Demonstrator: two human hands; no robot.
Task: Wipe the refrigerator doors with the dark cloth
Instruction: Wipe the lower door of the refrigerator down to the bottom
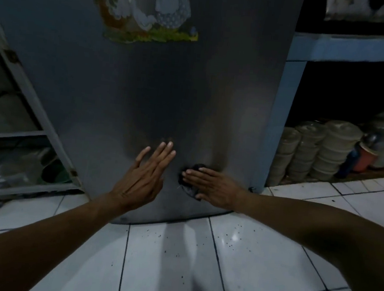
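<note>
The grey refrigerator door [144, 89] fills the middle of the view, with a cartoon sticker [147, 9] near its top. Low on the door, my right hand [212, 187] presses the dark cloth [188, 187] flat against the metal with straight fingers; only the cloth's edges show around the hand. My left hand [146, 176] lies flat on the door just left of the cloth, fingers straight and pointing up, holding nothing.
White floor tiles [198, 263] with dark specks run up to the door's bottom edge. A metal rack [25, 110] stands at the left. At the right, a blue shelf frame [292, 89] holds stacked lidded containers [315, 147].
</note>
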